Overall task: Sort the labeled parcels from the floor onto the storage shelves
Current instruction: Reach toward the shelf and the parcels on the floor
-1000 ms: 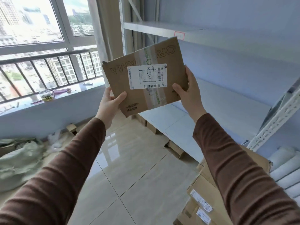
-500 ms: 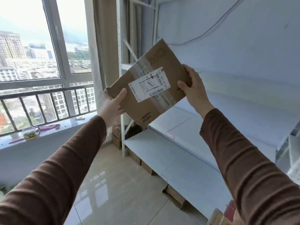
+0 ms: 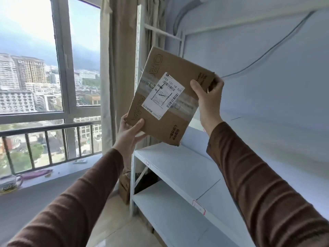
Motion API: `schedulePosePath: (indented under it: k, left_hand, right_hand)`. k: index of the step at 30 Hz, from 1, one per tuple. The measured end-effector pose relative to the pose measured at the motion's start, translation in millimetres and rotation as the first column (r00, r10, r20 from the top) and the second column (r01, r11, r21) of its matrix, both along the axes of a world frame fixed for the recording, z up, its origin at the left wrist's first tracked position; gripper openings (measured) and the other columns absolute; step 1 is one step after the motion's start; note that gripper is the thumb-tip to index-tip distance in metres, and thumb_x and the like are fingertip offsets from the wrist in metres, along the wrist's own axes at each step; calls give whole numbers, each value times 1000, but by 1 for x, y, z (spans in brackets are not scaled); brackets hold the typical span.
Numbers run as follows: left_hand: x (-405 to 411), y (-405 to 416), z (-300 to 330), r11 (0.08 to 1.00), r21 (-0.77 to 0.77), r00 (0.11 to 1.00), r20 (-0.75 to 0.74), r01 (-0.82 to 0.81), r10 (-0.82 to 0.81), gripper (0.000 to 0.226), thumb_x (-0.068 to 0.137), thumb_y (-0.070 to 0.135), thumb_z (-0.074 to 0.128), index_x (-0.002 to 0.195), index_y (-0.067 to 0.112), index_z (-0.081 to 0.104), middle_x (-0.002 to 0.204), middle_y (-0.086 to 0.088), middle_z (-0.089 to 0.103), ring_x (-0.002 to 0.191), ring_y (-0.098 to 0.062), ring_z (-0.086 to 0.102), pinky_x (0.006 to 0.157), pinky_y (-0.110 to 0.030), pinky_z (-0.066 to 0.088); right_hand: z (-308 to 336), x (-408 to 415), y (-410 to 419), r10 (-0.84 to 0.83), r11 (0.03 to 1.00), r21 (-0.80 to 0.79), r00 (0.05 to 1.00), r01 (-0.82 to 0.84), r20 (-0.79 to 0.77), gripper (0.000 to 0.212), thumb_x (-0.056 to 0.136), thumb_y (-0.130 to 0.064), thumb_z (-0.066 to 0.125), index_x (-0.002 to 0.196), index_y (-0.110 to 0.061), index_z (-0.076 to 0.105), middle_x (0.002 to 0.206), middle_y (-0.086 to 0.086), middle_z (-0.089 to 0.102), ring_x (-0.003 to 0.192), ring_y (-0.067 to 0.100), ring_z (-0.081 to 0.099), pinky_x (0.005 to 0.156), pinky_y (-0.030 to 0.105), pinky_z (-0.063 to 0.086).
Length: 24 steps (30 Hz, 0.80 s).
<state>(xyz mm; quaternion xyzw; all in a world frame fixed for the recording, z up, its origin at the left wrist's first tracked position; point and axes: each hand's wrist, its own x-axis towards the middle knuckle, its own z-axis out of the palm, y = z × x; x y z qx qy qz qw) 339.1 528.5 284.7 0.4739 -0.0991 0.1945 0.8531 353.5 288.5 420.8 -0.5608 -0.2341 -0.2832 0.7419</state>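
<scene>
A flat brown cardboard parcel (image 3: 185, 81) with a white barcode label (image 3: 163, 95) is held up in front of me, tilted, above the white storage shelves (image 3: 174, 168). My left hand (image 3: 129, 134) grips its lower left corner, thumb on the front face. My right hand (image 3: 208, 98) grips its upper right edge, thumb on the front and fingers curled behind. The label faces me. The shelf boards below carry small red-framed tags (image 3: 198, 207).
A perforated white shelf upright (image 3: 138, 82) stands just behind the parcel, with a beige curtain (image 3: 115, 68) to its left. The window and railing (image 3: 44, 129) fill the left side. A mug (image 3: 8, 183) sits on the sill. A small carton (image 3: 124, 186) stands beside the shelf base.
Both hands have lifted the parcel higher and turned it toward upright. My view has risen from the floor and lower shelves to the upper shelf levels.
</scene>
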Motion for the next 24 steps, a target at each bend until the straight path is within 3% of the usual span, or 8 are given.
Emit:
schedulePosePath:
  k: [2,4,7,9,11,14,19,24]
  left_hand:
    - [35,10,1,998,-63,1000,7,8,-7,71,84,12,80,143,15,41,133,-13,65,117,-33,68,85,-48,61]
    - [73,25,3,994,-99,999,18,50,-49,66,85,12,78,141,17,42,131,-12,65,121,-34,65,90,-47,60]
    - [132,51,14,984,-130,992,45,125,-120,57,90,11,75,136,22,43,133,-11,64,123,-33,64,97,-50,57]
    - [171,69,22,980,-127,988,55,150,-144,54,90,13,75,132,22,44,128,-8,67,122,-33,65,97,-49,57]
    - [210,82,30,978,-104,982,55,183,-178,52,89,13,76,129,21,44,120,-5,71,116,-32,68,93,-47,58]
    - [266,90,37,978,-30,978,26,207,-206,47,90,10,73,126,18,43,117,-6,68,103,-26,69,92,-49,59]
    - [348,82,33,958,156,970,-3,241,-243,32,95,6,68,122,10,51,117,-9,68,100,-20,69,97,-36,58]
    - [409,77,21,908,352,972,-12,226,-237,39,95,5,68,131,9,53,129,-9,66,116,-20,66,103,-33,52]
  right_hand:
    - [-5,29,23,25,999,-35,1000,-25,10,66,90,-12,78,145,-8,42,135,6,62,117,8,66,101,29,55]
    - [-15,58,46,6,986,-164,998,3,55,65,94,-14,74,151,-13,43,142,-2,62,126,2,60,107,27,51]
    - [-33,102,80,-76,935,-338,991,110,113,75,95,-19,73,158,-29,34,144,-27,54,134,-7,50,114,24,43]
    - [-45,134,97,-149,892,-414,983,180,108,88,92,-25,76,162,-33,24,138,-37,48,138,-1,46,118,31,40]
    - [-55,168,107,-254,849,-458,964,263,82,100,88,-35,78,164,-38,13,143,-20,43,144,16,40,121,47,35]
    - [-60,214,111,-342,815,-482,938,323,51,109,82,-42,79,164,-40,7,153,0,39,146,23,36,121,52,33]
    - [-56,276,99,-412,758,-536,910,370,45,108,82,-32,81,163,-40,10,155,-5,46,144,28,42,118,52,37]
    - [-72,324,87,-470,721,-552,881,419,55,75,81,-29,81,144,-36,40,127,-12,63,127,28,55,108,48,48]
